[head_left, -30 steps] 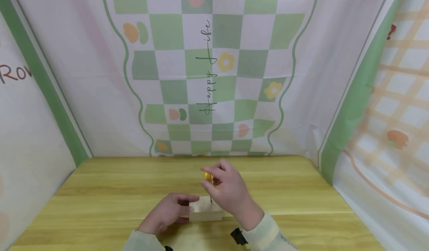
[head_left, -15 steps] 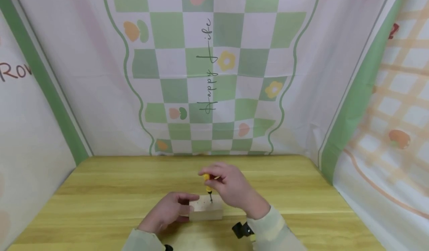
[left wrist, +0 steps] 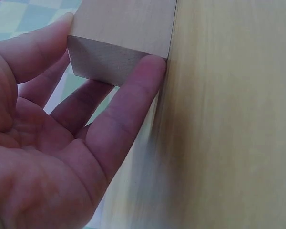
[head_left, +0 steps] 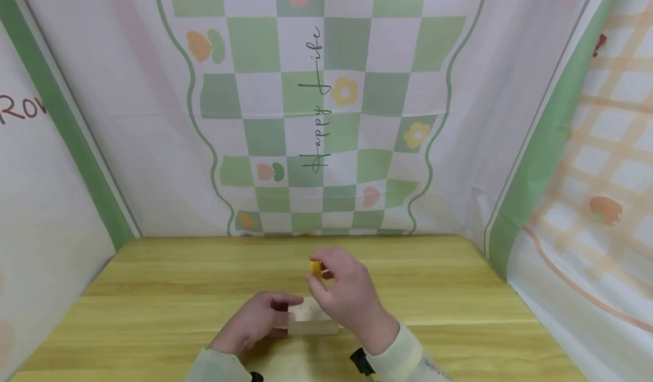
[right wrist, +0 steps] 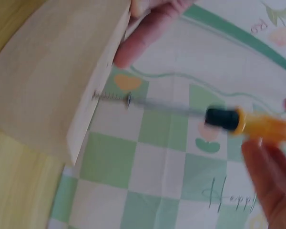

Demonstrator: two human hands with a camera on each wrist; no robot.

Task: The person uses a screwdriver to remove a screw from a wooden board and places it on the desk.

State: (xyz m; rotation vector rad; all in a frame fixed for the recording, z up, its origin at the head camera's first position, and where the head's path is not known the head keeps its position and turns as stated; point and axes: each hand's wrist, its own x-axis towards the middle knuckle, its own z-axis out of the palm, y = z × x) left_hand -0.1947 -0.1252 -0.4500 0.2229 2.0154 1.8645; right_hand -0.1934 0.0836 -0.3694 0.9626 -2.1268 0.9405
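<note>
A pale wooden block (head_left: 315,327) sits on the table in the head view, small dark holes in its top face. My left hand (head_left: 257,321) grips its left end; in the left wrist view the fingers and thumb (left wrist: 133,105) hold the block's end face. My right hand (head_left: 349,294) holds a yellow-handled screwdriver (head_left: 316,268) upright above the block. The right wrist view shows the screwdriver's black collar (right wrist: 222,118) and blurred shaft, its tip at the head of a screw (right wrist: 112,97). The screw stands partly out of the block, much of its thread showing.
The wooden table (head_left: 178,291) extends around both hands. Behind it hangs a green-and-white checked cloth (head_left: 301,98), with more printed cloth at the left and right sides. Dark wrist straps (head_left: 361,363) show at the sleeves.
My right hand has twisted round the screwdriver handle and back, the wrist swinging out to the right and in again. It now covers the shaft in the head view. Block and left hand stay put.
</note>
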